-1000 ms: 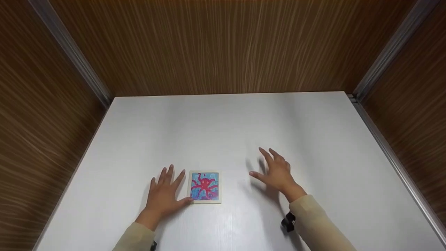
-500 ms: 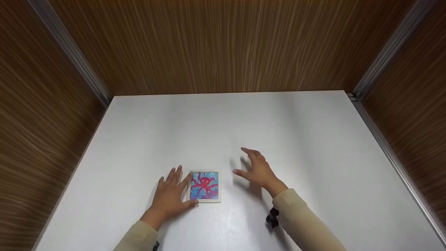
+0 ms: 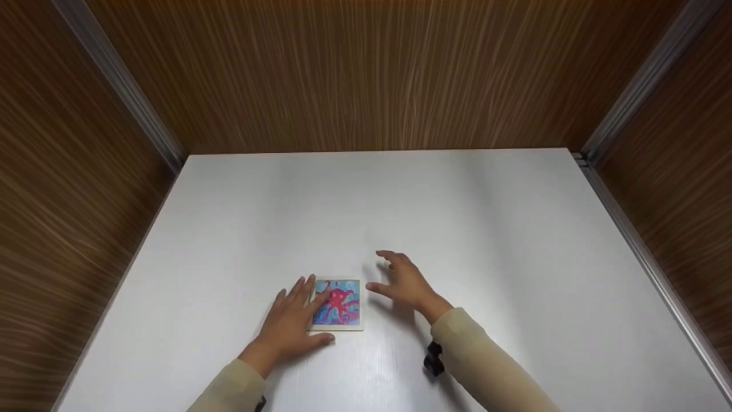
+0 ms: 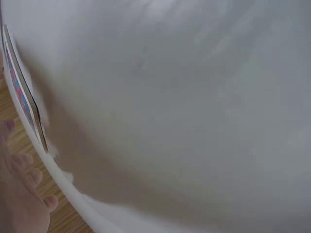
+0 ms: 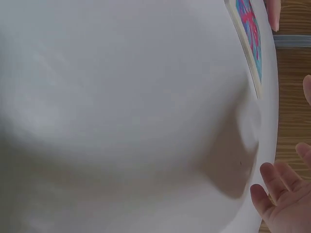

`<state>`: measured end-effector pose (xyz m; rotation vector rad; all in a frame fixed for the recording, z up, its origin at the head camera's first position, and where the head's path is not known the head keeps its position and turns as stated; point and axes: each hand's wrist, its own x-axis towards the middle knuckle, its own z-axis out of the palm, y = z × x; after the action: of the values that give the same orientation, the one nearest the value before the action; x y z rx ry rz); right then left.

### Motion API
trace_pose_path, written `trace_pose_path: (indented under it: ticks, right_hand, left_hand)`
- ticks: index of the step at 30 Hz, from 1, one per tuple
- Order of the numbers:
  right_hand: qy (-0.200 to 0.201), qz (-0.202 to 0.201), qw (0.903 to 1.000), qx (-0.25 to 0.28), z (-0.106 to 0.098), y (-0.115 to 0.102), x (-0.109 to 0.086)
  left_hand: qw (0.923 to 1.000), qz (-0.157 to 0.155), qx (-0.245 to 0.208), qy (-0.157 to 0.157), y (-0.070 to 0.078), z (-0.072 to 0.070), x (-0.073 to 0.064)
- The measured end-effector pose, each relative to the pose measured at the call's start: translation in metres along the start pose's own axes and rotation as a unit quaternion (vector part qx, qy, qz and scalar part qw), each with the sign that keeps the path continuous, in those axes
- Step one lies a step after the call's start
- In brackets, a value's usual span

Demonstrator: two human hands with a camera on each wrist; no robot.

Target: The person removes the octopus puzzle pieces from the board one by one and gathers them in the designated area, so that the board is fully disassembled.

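A small square octopus puzzle (image 3: 346, 312), pink on blue with a pale frame, lies flat on the white table (image 3: 366, 212) in the head view. My left hand (image 3: 286, 323) reaches over its left side with fingers spread, and the index finger overlaps the picture. The thumb extends along the near edge of the frame. Just off the right edge, my right hand (image 3: 407, 285) hovers with thumb and fingers apart and nothing between them. Seen at a low slant, the puzzle (image 4: 24, 92) also appears in the left wrist view, and the right hand (image 5: 291, 206) shows in the right wrist view.
Brown wood-grain panels (image 3: 366, 74) rise behind the table and on both sides. Metal strips (image 3: 640, 252) run along the right side and up the corners. A small black device (image 3: 434, 359) sits under the right sleeve.
Both hands have moved inward toward the puzzle: the left slid right until its fingers overlap the picture, the right came left close to the frame. The puzzle has stayed in nearly the same place.
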<state>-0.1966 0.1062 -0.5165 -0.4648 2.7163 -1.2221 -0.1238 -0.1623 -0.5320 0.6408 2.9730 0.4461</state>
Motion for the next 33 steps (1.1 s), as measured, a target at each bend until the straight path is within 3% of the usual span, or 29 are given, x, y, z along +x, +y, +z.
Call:
trace_pose_path:
  ticks: [6, 13, 23, 33]
  right_hand:
    - [-0.009, -0.027, 0.9994, 0.018, 0.009, 0.0, 0.0]
    - [-0.023, -0.024, 0.9987, 0.038, 0.016, -0.006, 0.001]
    - [-0.037, -0.023, 0.9985, 0.035, 0.024, -0.014, 0.003]
    - [-0.039, -0.015, 0.9981, 0.045, 0.029, -0.02, 0.004]
  left_hand:
    - [0.9994, 0.028, -0.001, -0.019, 0.0, 0.005, 0.003]
    - [0.9975, 0.067, -0.006, -0.022, 0.001, 0.006, 0.006]
    - [0.9937, 0.101, -0.003, -0.049, 0.006, 0.007, 0.01]
    - [0.9912, 0.108, 0.004, -0.077, 0.006, 0.009, 0.013]
